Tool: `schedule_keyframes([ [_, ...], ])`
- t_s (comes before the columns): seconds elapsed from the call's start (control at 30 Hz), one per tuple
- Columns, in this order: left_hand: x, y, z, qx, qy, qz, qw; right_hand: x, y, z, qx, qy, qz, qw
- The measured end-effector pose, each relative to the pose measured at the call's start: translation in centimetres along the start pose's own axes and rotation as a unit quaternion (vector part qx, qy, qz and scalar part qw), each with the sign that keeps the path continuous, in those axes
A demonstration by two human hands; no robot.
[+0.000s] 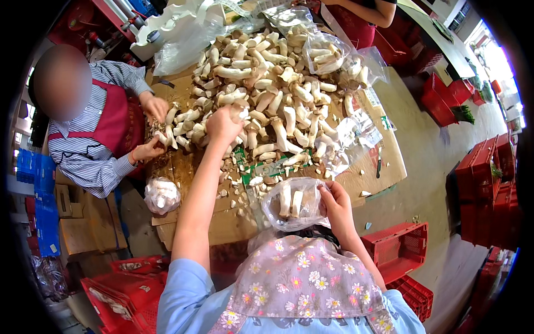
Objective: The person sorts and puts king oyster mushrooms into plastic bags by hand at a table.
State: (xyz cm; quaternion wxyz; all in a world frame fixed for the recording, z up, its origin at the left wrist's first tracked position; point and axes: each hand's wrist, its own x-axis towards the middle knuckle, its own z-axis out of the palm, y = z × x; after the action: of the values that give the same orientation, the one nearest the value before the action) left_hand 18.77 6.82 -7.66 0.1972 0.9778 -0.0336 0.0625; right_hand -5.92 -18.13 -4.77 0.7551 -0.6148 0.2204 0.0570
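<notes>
My left hand (223, 126) reaches over the near left part of a large heap of king oyster mushrooms (267, 94). Its fingers are closed around one king oyster mushroom (239, 109) with a brownish cap. At the table's near edge, my right hand (338, 204) pinches the rim of a clear plastic bag (273, 211). Two pale mushroom stems (291, 201) lie inside that bag, side by side. Small mushroom trimmings (238, 198) are scattered on the cardboard (221, 227) between my hands.
A co-worker (100, 121) in a red apron handles mushrooms at the left. Near them sits a filled, knotted bag (162, 195). A knife (379, 163) lies on the right side. Another person (358, 16) stands at the far side. Red crates (398, 250) flank the table.
</notes>
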Motion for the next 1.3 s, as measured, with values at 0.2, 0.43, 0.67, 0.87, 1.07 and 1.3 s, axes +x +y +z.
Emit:
schedule_keyframes([
  [0.2, -2.5, -1.0, -1.1, -0.576, -0.054, -0.167, 0.798, 0.3, 0.1, 0.4, 0.017, -0.009, 0.015, 1.0],
  [0.43, -15.2, 7.5, -5.1, -0.687, -0.2, 0.008, 0.699, 0.7, -0.2, 1.0, 0.052, -0.011, 0.026, 0.998],
  [0.67, -21.7, 10.2, 0.7, -0.29, -0.283, 0.008, 0.914, 0.3, 0.7, 1.1, 0.005, 0.026, -0.054, 0.998],
  [0.87, -20.9, 8.7, 1.3, -0.074, -0.28, 0.17, 0.942, -1.0, 1.0, 2.2, -0.045, -0.039, -0.085, 0.995],
  [1.07, -12.6, 10.5, -4.3, -0.2, -0.026, 0.162, 0.966, 0.1, 0.4, 0.3, 0.012, 0.034, -0.047, 0.998],
  [1.3, -4.6, 2.7, 6.1, 0.123, -0.001, 0.011, 0.992, -0.1, 0.0, 0.5, 0.011, 0.006, -0.011, 1.0],
])
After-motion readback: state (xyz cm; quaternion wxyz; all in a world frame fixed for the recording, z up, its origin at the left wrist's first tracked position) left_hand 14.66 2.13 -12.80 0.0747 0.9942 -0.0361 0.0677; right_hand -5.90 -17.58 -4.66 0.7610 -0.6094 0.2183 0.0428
